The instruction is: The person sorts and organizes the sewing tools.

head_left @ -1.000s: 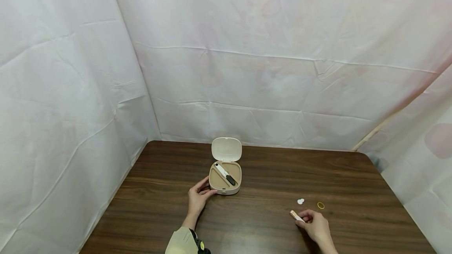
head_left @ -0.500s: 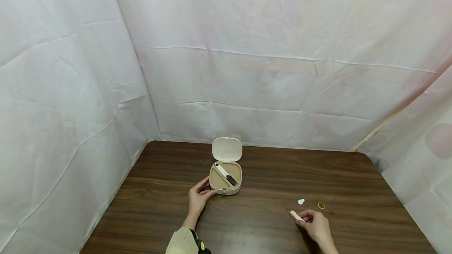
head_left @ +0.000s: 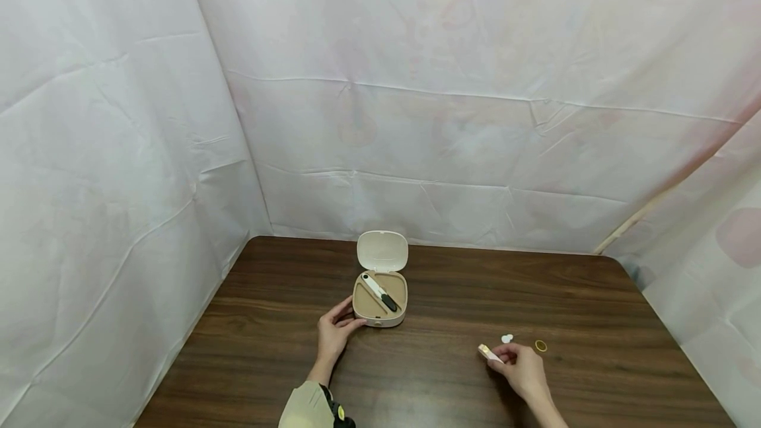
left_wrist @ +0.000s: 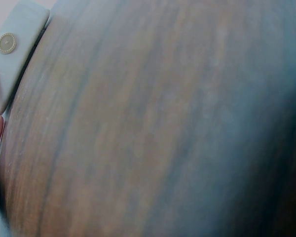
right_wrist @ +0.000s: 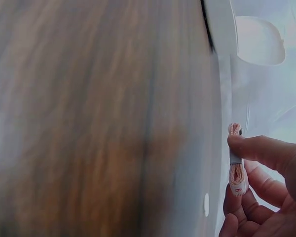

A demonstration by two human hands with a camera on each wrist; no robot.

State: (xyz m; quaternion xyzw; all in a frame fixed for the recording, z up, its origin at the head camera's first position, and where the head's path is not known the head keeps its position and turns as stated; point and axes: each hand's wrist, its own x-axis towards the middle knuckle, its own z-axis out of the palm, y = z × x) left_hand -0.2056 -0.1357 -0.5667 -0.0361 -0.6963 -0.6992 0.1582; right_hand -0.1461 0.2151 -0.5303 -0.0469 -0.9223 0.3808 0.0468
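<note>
My left hand (head_left: 334, 335) holds the near left corner of a cream-coloured box (head_left: 383, 323), thumb at the front and fingers along its left side. The box's lid (head_left: 382, 251) stands up at the back. Across the beige tray inside lies a slim white tool (head_left: 372, 284) with a black end. In the left wrist view, a round gold button clasp (left_wrist: 7, 43) shows on the box front. My right hand (head_left: 524, 372) pinches a small folded tape measure (right_wrist: 237, 174) between thumb and fingers; a grey band wraps its middle.
Two small white discs (head_left: 507, 339) lie on the dark wooden table (head_left: 440, 375) just beyond my right hand. A thin yellow ring (head_left: 540, 345) is to their right. Pale sheeting (head_left: 428, 117) hangs behind the table and on both sides.
My right hand has moved slightly left and away from me with the folded tape measure. The left hand and the box stay where they were.
</note>
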